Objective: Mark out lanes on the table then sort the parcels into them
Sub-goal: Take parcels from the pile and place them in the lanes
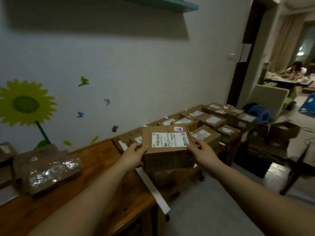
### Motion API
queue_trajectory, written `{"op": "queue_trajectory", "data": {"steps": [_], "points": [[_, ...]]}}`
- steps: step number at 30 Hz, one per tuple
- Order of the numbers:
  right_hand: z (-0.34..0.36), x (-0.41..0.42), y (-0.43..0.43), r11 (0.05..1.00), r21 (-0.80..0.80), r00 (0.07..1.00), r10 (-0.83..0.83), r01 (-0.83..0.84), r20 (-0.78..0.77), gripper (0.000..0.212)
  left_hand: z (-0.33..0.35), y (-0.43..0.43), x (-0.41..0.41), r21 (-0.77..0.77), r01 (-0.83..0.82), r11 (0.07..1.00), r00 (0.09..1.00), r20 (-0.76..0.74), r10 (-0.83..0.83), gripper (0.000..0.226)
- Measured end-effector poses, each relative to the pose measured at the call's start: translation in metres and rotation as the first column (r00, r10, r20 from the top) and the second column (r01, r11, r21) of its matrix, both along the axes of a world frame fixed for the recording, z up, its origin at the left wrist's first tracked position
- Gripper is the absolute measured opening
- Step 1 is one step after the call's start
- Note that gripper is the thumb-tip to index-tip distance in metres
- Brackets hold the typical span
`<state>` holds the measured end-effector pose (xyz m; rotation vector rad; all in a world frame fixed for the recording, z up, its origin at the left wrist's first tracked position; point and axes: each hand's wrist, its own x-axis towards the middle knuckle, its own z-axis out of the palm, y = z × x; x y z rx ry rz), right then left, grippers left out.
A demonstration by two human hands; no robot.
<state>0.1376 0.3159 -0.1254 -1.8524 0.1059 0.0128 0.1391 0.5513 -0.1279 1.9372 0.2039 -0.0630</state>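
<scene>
A cardboard parcel (163, 157) is being held up btwn both hands, over the front edge of the desk (98, 155). It is being gripped on its left side by the left hand (134, 155), fingers curled round the edge, and on its right side by the right hand (202, 153), thumb on top. A white shipping label (168, 139) and a red-bordered sticker (178, 128) are being shown on its top face. Just below it, a white tape strip (153, 186) is being seen laid across the wooden desk, front to back. Left of the strip, a brown package (51, 169) w/ shiny clear tape is being carried by the desk. Beyond the held parcel, many more labelled boxes (213, 120) are being kept close together in rows further along the wall (136, 74). On that wall, a sunflower sticker (25, 104) is being displayed.
</scene>
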Motion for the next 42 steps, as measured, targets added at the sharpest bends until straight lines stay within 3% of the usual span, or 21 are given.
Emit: {"op": "queue_trajectory", "data": {"steps": [8, 14, 21, 26, 33, 42], "points": [[-0.043, 0.023, -0.049, 0.997, -0.073, 0.994, 0.005, -0.013, -0.108, 0.041, -0.037, -0.045, 0.024, 0.053, 0.112, 0.992, 0.982, -0.158, -0.103, 0.047], [-0.066, 0.079, -0.034, 0.981, -0.132, 0.972, 0.111, -0.140, -0.206, 0.043, -0.066, -0.035, 0.057, 0.053, 0.040, 0.998, 0.973, -0.230, -0.027, 0.050], [-0.082, 0.142, -0.019, 0.932, -0.212, 0.948, 0.256, -0.294, -0.192, 0.045, -0.087, -0.026, 0.100, 0.110, -0.042, 0.993, 0.965, -0.253, 0.069, 0.054], [-0.088, 0.184, -0.027, 0.830, -0.266, 0.869, 0.438, -0.490, -0.231, 0.064, -0.095, -0.042, 0.111, 0.125, -0.098, 0.987, 0.947, -0.293, 0.131, 0.055], [-0.108, 0.228, -0.064, 0.601, -0.447, 0.739, 0.620, -0.663, -0.263, 0.058, -0.110, -0.086, 0.106, 0.146, -0.180, 0.973, 0.925, -0.311, 0.218, 0.076], [-0.125, 0.232, -0.082, 0.521, -0.509, 0.700, 0.665, -0.685, -0.260, 0.060, -0.118, -0.123, 0.110, 0.242, -0.265, 0.933, 0.914, -0.244, 0.323, 0.071]]}}
